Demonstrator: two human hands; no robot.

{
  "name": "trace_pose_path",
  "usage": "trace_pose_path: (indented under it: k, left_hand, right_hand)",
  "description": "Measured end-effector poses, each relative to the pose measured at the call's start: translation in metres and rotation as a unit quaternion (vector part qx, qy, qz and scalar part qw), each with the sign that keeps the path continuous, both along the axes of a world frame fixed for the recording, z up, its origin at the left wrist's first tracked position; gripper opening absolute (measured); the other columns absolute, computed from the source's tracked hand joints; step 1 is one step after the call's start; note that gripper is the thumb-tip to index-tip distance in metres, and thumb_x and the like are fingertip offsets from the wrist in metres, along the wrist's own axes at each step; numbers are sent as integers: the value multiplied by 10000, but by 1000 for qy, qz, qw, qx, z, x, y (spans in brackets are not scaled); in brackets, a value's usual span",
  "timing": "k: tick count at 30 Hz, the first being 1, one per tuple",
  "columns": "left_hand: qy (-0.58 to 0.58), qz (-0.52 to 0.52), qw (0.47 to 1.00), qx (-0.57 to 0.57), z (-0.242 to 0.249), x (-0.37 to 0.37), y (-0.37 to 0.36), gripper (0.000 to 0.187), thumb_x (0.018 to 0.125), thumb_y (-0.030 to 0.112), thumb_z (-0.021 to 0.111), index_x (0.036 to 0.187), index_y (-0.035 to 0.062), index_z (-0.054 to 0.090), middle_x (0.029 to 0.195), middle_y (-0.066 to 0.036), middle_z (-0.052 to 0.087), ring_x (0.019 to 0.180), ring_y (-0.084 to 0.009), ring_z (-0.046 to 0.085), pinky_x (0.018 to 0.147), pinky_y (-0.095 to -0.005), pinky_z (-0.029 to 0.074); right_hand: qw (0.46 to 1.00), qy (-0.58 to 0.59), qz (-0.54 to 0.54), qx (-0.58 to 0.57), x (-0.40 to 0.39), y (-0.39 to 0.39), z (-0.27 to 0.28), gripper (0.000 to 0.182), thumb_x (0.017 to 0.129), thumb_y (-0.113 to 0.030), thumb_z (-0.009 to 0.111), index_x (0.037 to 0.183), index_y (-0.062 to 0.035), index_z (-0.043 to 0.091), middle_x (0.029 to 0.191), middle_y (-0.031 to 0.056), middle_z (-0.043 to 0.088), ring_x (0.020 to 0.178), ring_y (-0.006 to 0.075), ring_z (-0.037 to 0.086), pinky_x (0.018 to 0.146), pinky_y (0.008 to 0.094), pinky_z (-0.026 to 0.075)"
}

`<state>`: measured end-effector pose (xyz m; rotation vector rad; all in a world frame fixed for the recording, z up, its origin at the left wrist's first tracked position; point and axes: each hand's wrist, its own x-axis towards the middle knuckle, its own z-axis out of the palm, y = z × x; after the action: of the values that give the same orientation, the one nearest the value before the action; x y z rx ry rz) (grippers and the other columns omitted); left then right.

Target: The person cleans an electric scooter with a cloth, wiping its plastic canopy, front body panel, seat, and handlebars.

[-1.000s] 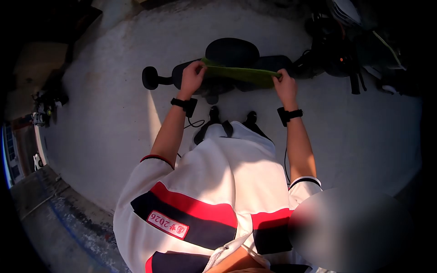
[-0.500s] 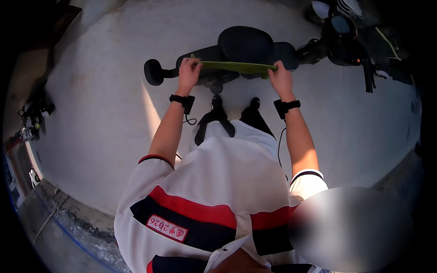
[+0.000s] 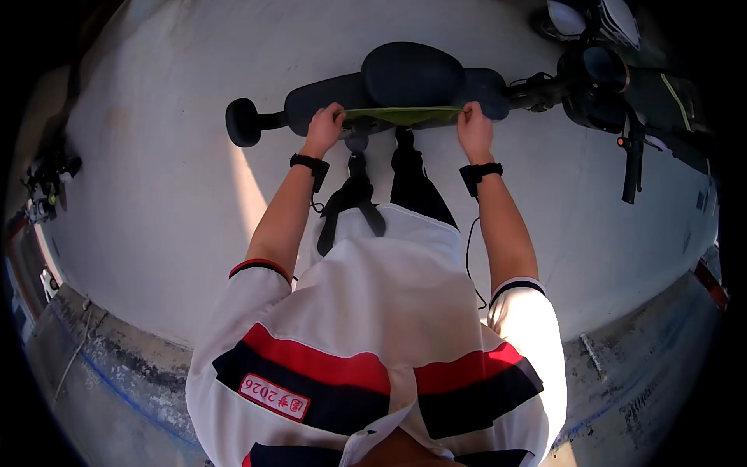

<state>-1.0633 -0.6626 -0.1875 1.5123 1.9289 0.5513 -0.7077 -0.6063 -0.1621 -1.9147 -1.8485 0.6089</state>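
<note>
A green cloth (image 3: 405,116) hangs stretched between my two hands, its upper edge nearly straight and its middle sagging a little. My left hand (image 3: 321,128) is closed on one end, and my right hand (image 3: 475,131) pinches the other. Just beyond the cloth stands an electric scooter, with a wide black seat (image 3: 412,74) and a longer dark seat part on its left. Part of the scooter's near side is hidden behind the cloth and my hands. A black band with a small box sits on each wrist.
The scooter's handlebar (image 3: 634,159) reaches out at the right, and a round black pad (image 3: 243,122) sticks out at its left end. More vehicles (image 3: 48,183) stand at the far left and upper right. My shoes rest on the pale concrete floor (image 3: 156,233) near the scooter.
My right foot has stepped forward toward the scooter. Both hands still hold the cloth; my left hand sits slightly lower in view, and the cloth's middle sags differently.
</note>
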Motion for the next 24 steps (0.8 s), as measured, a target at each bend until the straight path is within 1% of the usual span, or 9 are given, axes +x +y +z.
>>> trace_pose_path:
  k: [2, 5, 8, 11, 14, 15, 17, 19, 24]
  left_hand:
    - [-53, 44, 994, -87, 8, 1, 5, 190, 932, 257, 608, 1051, 111, 635, 926, -215, 678, 894, -434, 649, 781, -474, 531]
    - [29, 37, 999, -4, 7, 1, 22, 211, 954, 238, 594, 1075, 67, 627, 753, -192, 677, 703, -337, 697, 638, -403, 539]
    - [19, 79, 997, 13, 5, 11, 16, 218, 954, 212, 603, 1105, 56, 626, 800, -165, 697, 764, -292, 715, 685, -386, 549]
    - [-122, 142, 979, 77, 2, 30, 31, 323, 902, 158, 656, 1196, 55, 574, 1029, -204, 692, 951, -369, 678, 823, -426, 536]
    - [-146, 152, 974, 87, 0, 52, 29, 504, 869, 107, 690, 1309, 3, 468, 1210, -212, 619, 1081, -368, 627, 904, -402, 510]
    - [-143, 110, 982, 60, -4, 53, 30, 637, 845, 140, 726, 1360, -17, 387, 1368, -246, 477, 1205, -422, 524, 993, -415, 464]
    - [-57, 68, 996, 18, -9, 61, 31, 685, 848, 192, 741, 1380, -26, 369, 1413, -270, 419, 1285, -415, 466, 1032, -415, 448]
    - [-17, 43, 999, -26, -11, 71, 24, 828, 809, 257, 786, 1428, -46, 327, 1503, -318, 267, 1388, -453, 331, 1118, -428, 373]
    - [60, 1, 997, -51, -19, 83, 16, 977, 786, 272, 806, 1502, -47, 224, 1561, -337, 113, 1437, -457, 245, 1146, -410, 341]
  right_hand:
    - [1000, -1, 3, -3, -6, 13, -8, 126, 906, -164, 595, 1016, -110, 567, 803, 173, 696, 792, 413, 666, 694, 512, 521]
    - [1000, 7, -9, -19, -12, 44, -17, 136, 920, -158, 583, 1039, -98, 559, 819, 186, 697, 808, 427, 663, 704, 514, 518]
    - [999, 27, -25, -15, -13, 46, -20, 140, 930, -147, 577, 1045, -69, 558, 853, 177, 709, 825, 419, 667, 707, 494, 521]
    - [998, 55, -27, 1, -15, 64, -22, 177, 927, -142, 583, 1070, -52, 529, 897, 201, 704, 852, 433, 662, 737, 504, 516]
    - [993, 112, -28, -11, -18, 65, -44, 285, 918, -185, 610, 1119, -30, 480, 978, 255, 677, 905, 469, 641, 787, 524, 501]
    - [993, 113, -30, -8, -24, 62, -45, 327, 916, -202, 622, 1136, -19, 464, 1018, 272, 667, 930, 476, 635, 805, 523, 497]
    - [991, 106, -13, -75, -27, 68, -45, 469, 907, -271, 658, 1194, 13, 422, 1111, 321, 624, 995, 499, 610, 860, 520, 486]
    - [991, 75, -4, -109, -33, 69, -49, 488, 908, -287, 659, 1211, 14, 423, 1104, 308, 629, 997, 495, 610, 862, 516, 489]
    - [992, 78, 21, -92, -42, 65, -57, 431, 955, -260, 586, 1245, 15, 423, 1290, 300, 530, 1143, 469, 548, 931, 498, 475]
